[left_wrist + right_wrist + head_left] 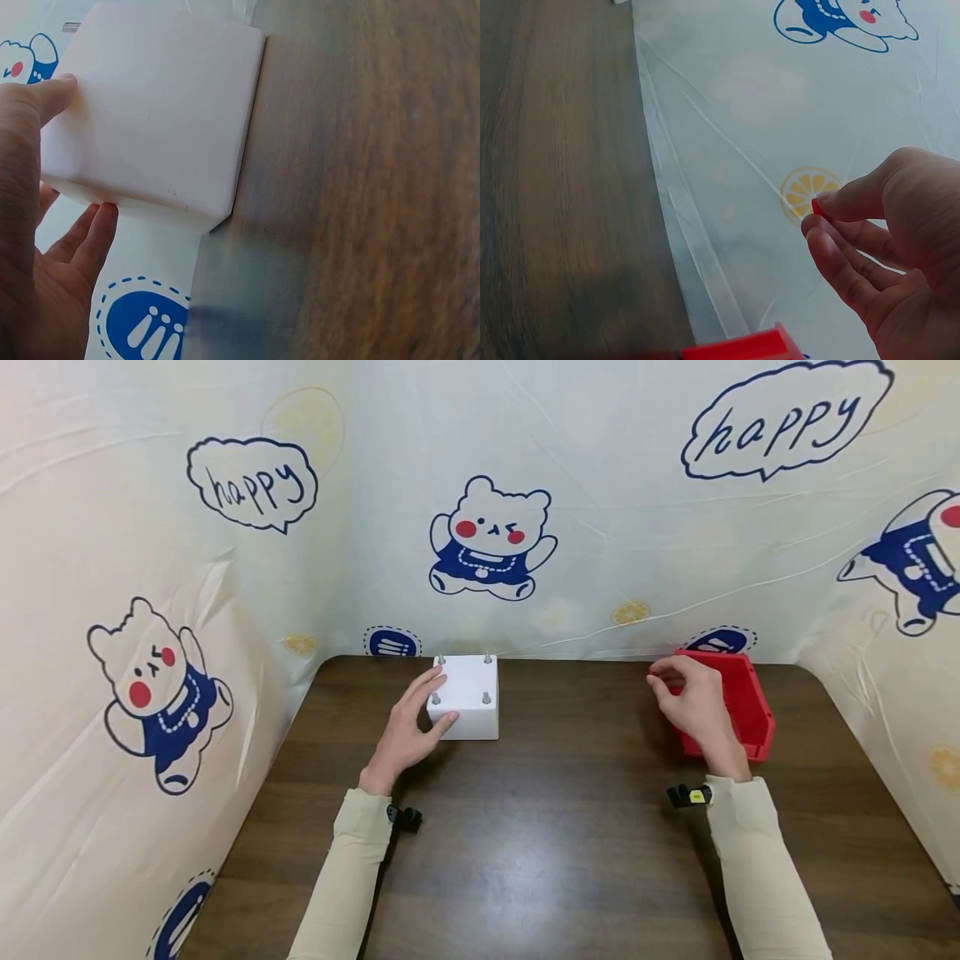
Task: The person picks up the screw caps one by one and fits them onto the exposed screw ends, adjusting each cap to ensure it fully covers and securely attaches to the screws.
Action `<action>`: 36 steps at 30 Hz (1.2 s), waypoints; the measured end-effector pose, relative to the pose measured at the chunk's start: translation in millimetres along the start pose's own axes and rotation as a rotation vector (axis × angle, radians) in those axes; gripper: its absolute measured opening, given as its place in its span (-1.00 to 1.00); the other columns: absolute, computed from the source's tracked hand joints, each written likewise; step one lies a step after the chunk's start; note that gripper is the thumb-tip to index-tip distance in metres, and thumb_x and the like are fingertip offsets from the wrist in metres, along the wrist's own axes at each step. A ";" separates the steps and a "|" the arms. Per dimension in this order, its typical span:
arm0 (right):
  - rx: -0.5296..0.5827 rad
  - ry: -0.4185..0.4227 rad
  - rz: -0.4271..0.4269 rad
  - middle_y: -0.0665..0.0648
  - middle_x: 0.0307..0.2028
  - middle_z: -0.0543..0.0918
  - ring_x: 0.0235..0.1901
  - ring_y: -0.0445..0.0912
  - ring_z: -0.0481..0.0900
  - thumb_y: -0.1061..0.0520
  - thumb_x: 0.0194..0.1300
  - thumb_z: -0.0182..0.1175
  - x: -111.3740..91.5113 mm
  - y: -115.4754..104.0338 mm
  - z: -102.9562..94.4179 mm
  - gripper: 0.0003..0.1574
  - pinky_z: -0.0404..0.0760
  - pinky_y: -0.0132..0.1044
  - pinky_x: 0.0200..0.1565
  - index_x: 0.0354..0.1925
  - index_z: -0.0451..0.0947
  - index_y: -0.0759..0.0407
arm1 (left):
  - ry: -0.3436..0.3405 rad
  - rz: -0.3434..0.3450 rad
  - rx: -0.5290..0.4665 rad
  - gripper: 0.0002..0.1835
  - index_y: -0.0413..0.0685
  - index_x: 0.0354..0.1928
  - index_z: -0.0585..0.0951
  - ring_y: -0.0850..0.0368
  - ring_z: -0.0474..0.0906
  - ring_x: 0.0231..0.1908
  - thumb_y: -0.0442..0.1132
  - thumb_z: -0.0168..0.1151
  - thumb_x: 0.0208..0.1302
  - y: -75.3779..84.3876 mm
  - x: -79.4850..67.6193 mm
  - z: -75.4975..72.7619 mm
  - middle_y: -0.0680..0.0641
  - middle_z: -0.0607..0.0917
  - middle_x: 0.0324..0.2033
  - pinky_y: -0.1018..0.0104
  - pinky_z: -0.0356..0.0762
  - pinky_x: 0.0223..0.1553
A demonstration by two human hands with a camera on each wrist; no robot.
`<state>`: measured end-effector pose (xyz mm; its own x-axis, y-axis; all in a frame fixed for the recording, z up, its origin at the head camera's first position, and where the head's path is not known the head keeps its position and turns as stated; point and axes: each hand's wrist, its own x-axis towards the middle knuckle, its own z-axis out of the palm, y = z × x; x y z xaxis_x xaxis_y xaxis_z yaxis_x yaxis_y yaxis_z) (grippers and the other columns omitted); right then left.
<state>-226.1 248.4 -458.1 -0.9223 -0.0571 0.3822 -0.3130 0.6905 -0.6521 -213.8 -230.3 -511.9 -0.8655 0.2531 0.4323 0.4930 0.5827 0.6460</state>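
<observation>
Well, smooth boxy white block [472, 724]

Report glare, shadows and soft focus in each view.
Head: pale glare on the tabletop, a dark shadow beside the right sleeve; left wrist: tabletop grain blurred, a hazy sheen beside the white block; right wrist: dim overall, grain soft, a diffuse shadow left of the red bin.
</observation>
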 end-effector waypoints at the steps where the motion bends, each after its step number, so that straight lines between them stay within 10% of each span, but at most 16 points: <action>1: 0.001 0.002 -0.002 0.29 -0.03 0.79 -0.10 0.15 0.76 0.28 0.37 0.42 0.0 -1.0 1.1 -0.68 0.74 0.28 0.05 0.08 0.71 0.23 | 0.000 0.000 0.002 -0.28 0.16 0.57 0.43 0.02 0.27 0.59 -0.11 0.46 0.42 -0.2 -0.1 -0.1 0.08 0.33 0.61 -0.17 0.31 0.55; 14: 0.025 0.027 -0.035 0.26 -0.05 0.80 -0.15 0.10 0.77 0.28 0.34 0.45 -1.3 -5.4 9.3 -0.68 0.76 0.22 0.03 0.06 0.73 0.23 | 0.006 0.002 0.002 -0.28 0.17 0.57 0.43 -0.01 0.29 0.58 -0.10 0.46 0.42 -0.4 -1.4 -1.1 0.06 0.33 0.61 -0.22 0.33 0.53; 23: 0.054 0.081 -0.107 0.16 -0.07 0.81 -0.22 -0.04 0.73 0.25 0.31 0.49 -2.6 -11.4 9.2 -0.68 0.59 -0.64 -0.04 0.03 0.76 0.14 | -0.002 -0.012 0.000 -0.29 0.17 0.57 0.43 0.01 0.27 0.59 -0.10 0.45 0.43 -0.1 -1.1 -1.1 0.08 0.32 0.62 -0.18 0.31 0.55; 36: 0.080 0.094 -0.151 0.17 -0.09 0.82 -0.21 -0.06 0.74 0.28 0.30 0.49 -0.9 -24.6 11.4 -0.70 0.56 -0.70 -0.07 0.01 0.77 0.16 | 0.004 -0.003 -0.007 -0.28 0.17 0.57 0.43 0.00 0.27 0.59 -0.10 0.46 0.42 -0.6 -0.9 -0.2 0.07 0.33 0.62 -0.22 0.31 0.54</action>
<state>-220.2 223.2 -449.8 -0.8394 -0.0861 0.5366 -0.4671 0.6191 -0.6313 -213.4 -231.0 -512.5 -0.8668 0.2483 0.4325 0.4909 0.5780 0.6519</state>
